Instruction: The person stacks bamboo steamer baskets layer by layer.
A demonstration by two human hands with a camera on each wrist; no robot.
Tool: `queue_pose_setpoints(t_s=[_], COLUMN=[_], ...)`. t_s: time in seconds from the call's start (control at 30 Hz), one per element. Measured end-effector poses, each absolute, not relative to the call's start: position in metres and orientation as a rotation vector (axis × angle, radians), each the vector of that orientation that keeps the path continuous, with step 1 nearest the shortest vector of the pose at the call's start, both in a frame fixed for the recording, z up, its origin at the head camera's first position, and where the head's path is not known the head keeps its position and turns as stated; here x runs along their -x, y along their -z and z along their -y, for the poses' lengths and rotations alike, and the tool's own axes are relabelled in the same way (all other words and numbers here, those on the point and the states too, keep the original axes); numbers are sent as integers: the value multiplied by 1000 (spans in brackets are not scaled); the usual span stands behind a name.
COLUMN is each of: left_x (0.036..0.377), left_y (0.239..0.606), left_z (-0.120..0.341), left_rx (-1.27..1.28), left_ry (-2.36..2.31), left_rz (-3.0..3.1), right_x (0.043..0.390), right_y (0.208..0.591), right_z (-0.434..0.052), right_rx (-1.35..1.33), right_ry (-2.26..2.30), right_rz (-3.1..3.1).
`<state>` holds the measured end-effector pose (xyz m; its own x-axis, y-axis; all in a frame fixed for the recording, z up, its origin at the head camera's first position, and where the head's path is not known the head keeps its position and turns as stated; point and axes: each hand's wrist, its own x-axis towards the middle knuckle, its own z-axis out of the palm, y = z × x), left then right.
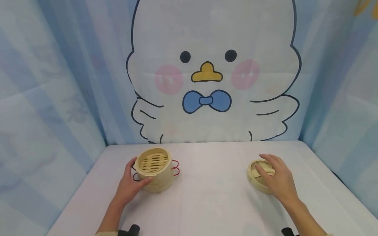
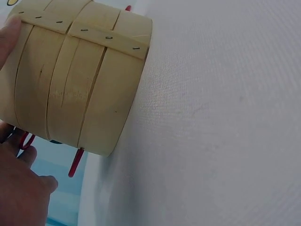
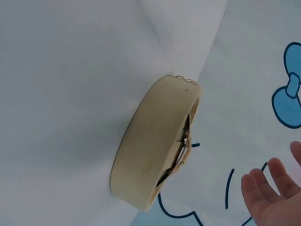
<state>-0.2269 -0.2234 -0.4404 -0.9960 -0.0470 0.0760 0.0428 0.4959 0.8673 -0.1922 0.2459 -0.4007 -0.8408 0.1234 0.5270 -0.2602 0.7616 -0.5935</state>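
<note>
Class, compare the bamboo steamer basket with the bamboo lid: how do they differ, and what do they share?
The steamer basket is tall with red wire handles; the lid is shallow without them. The left hand grips the basket's side; the right hand lies over the lid, fingers straight. Both are round, pale bamboo.

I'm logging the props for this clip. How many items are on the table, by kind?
Bamboo steamer basket, with red wire handles, gripped by the left hand: 1
Bamboo steamer lid, under the right hand: 1
Total: 2
</note>
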Motion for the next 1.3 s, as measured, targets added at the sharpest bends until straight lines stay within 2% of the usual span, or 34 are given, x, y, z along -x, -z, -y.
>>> queue_pose_setpoints(t_s=[0.6, 1.3], left_x=[221, 227], left_y=[437, 436], left_z=[229, 223], left_rx=[-52, -52], left_ry=[1485, 1495], left_rz=[2670, 2681], right_x=[193, 198], right_y=[434, 438], right_z=[-273, -286], right_rx=[-55, -44], right_ry=[-793, -724], right_rz=[2617, 2678])
